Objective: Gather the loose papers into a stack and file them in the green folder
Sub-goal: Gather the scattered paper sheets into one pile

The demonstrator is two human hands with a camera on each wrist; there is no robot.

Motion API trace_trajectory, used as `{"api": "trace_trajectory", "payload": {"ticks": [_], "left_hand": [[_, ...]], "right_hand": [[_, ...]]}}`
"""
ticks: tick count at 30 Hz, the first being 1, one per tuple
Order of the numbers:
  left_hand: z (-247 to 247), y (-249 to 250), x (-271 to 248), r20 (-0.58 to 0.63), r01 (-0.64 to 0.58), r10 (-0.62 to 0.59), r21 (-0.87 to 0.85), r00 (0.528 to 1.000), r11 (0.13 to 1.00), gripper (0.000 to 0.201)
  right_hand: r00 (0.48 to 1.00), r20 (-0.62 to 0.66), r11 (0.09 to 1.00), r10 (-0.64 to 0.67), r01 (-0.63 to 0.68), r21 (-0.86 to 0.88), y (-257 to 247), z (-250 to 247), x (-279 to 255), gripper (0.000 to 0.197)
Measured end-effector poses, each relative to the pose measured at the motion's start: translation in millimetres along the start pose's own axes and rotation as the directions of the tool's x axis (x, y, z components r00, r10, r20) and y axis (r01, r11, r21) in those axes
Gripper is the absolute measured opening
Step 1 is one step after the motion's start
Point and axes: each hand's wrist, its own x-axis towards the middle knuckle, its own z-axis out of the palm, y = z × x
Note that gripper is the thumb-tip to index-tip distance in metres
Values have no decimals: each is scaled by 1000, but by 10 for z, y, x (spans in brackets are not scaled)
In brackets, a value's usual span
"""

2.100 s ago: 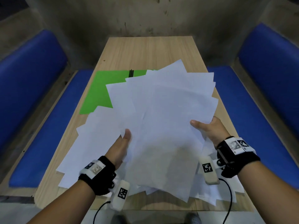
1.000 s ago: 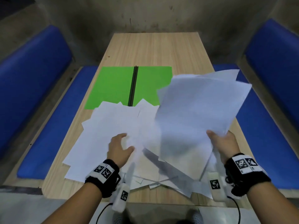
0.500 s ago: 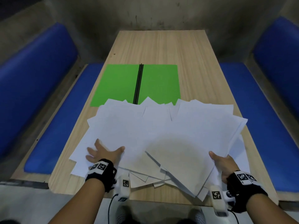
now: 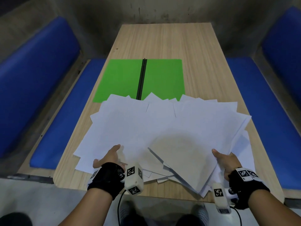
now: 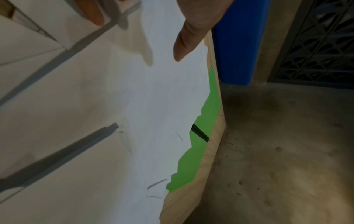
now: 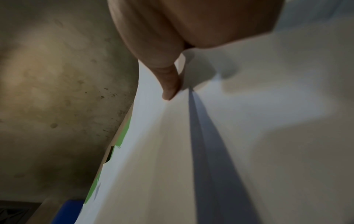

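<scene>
A booth-style seating nook, as in a canteen or diner

A narrow wooden table (image 4: pixel 164 39) is flanked on both sides by blue padded benches (image 4: pixel 55 128) with blue backrests (image 4: pixel 32 75), and is closed off at the far end by a stained, bare concrete wall (image 4: pixel 146 10). A rough concrete floor (image 5: pixel 277 151) and a patterned metal grille (image 5: pixel 316 45) are seen from the left wrist view.
</scene>
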Motion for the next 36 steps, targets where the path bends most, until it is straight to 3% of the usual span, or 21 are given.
{"api": "trace_trajectory", "payload": {"ticks": [4, 7, 8, 10, 11, 13, 16, 18, 20, 22, 23, 24, 28, 30, 32, 36], "left_hand": [[66, -146, 70, 62, 7, -6, -18, 998, 1000, 81], [187, -250, 119, 64, -38, 38, 0, 997, 999, 37], [207, -245, 36, 73, -87, 82, 57, 994, 995, 32], [210, -197, 83, 74, -244, 233, 246, 970, 938, 54], [192, -113, 99, 76, -344, 338, 311, 938, 886, 61], [117, 160, 120, 119, -525, 519, 352, 846, 775, 57], [-20, 612, 229, 216, -628, 617, 499, 757, 597, 40], [-62, 816, 404, 277, -574, 558, 669, 782, 471, 36], [-84, 933, 547, 300, -477, 499, 835, 813, 275, 38], [-68, 979, 671, 302, -383, 480, 921, 823, 76, 49], [-66, 979, 698, 310, -371, 470, 928, 826, 42, 58], [-70, 978, 722, 318, -371, 457, 928, 831, 29, 70], [-78, 954, 731, 308, -373, 467, 926, 829, 52, 110], [-76, 949, 751, 290, -367, 468, 926, 835, 81, 119], [-74, 945, 734, 273, -381, 457, 910, 846, 162, 121], [-46, 944, 649, 253, -436, 467, 834, 847, 338, 101]], "right_hand": [[1000, -4, 1000, 7, -7, -9, 6, 5, 32, 73], [1000, -7, 1000, 8, -8, -10, 45, -1, 100, 72], [1000, -6, 1000, 5, -5, -17, 41, -2, 90, 74], [1000, 10, 1000, 15, -14, -15, 59, -18, 125, 74], [1000, 12, 1000, 21, -21, -9, 49, -25, 115, 73], [1000, 18, 1000, 18, -18, 4, 39, -37, 122, 72], [999, 49, 999, 1, -3, 36, 11, -30, 111, 74], [997, 82, 998, -4, 0, 57, -17, 6, 89, 60], [995, 94, 998, -26, 20, 63, -48, 60, 17, 61], [993, 118, 998, -28, 21, 61, -23, 125, 15, 90], [994, 103, 999, -38, 34, 42, 24, 142, 65, 109], [992, 115, 998, -48, 43, 43, 88, 153, 137, 122], [991, 125, 998, -51, 48, 27, 193, 184, 196, 131], [990, 130, 999, -46, 45, 7, 122, 207, 75, 110], [993, 108, 999, -37, 37, 3, 139, 200, 90, 93], [996, 89, 999, -16, 19, -35, 106, 215, 89, 82]]}}
